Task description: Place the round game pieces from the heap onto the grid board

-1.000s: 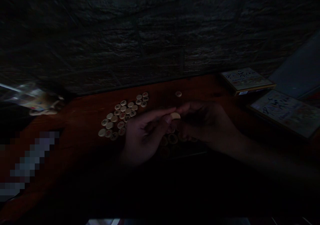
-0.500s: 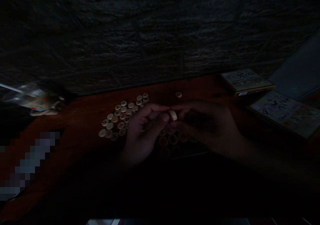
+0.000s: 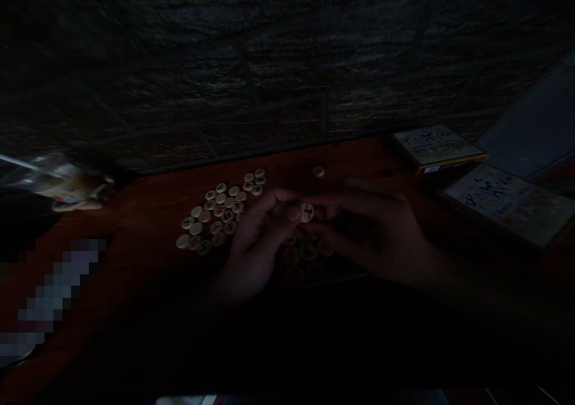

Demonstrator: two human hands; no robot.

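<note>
The scene is very dark. My left hand [image 3: 258,237] and my right hand [image 3: 372,228] meet above a reddish wooden table [image 3: 135,225]. Between their fingertips they pinch one round pale game piece [image 3: 307,212], its face with a dark mark turned toward me. Both hands have their fingers closed on it. Left of my left hand lies a cluster of several similar round pieces [image 3: 220,210] marked in black or red. More pieces [image 3: 308,252] lie on the table under my hands, partly hidden.
A single piece [image 3: 318,172] lies apart near the wall. Two flat printed boxes [image 3: 435,146] [image 3: 507,201] sit at the right. A crumpled clear bag [image 3: 58,180] lies at the far left. A dark rough wall stands behind the table.
The piece held between my fingers has turned from edge-on to showing its marked face. Both hands stay almost where they were.
</note>
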